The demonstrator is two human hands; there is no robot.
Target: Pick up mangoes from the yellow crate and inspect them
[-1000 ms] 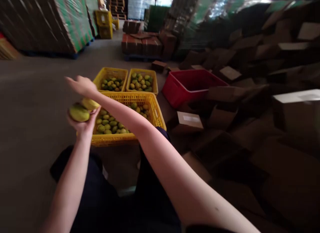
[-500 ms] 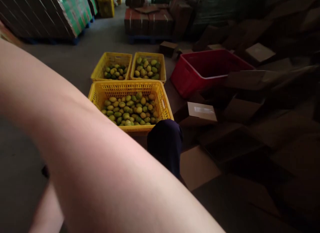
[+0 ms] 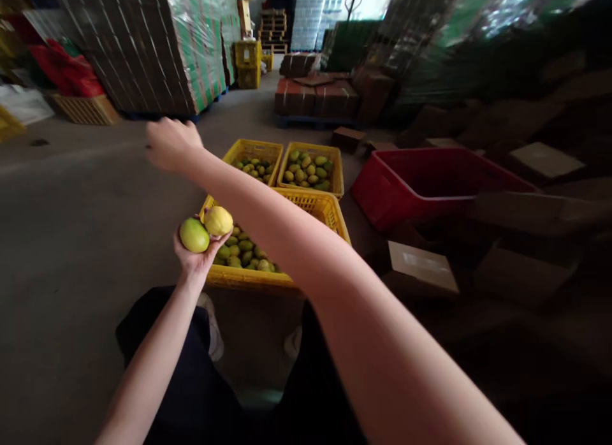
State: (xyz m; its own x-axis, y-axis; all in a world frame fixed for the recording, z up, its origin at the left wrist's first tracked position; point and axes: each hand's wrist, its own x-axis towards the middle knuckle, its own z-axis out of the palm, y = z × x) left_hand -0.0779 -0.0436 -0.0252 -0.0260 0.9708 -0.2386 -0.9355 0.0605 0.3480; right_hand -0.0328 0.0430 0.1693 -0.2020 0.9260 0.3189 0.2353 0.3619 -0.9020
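Observation:
My left hand [image 3: 196, 257] is closed around two mangoes, one green [image 3: 194, 235] and one yellow [image 3: 218, 221], held palm up above the left side of the near yellow crate [image 3: 248, 279]. That crate has many green and yellow mangoes [image 3: 246, 250] in it. My right arm reaches across the crate to the left. At its end my right hand [image 3: 173, 144] is raised beyond the left hand, its back towards me. Its fingers are curled away and blurred, so anything in them is hidden.
Behind the near crate stand two more yellow crates, left [image 3: 253, 145] and right [image 3: 339, 177], both holding mangoes. A red bin [image 3: 396, 203] is at the right, among cardboard boxes [image 3: 423, 266]. Wrapped pallet stacks [image 3: 138, 50] rise at the back left.
My view has tilted up and shifted left. My right forearm no longer fills the foreground; its hand now shows. My left hand has come into view with two mangoes.

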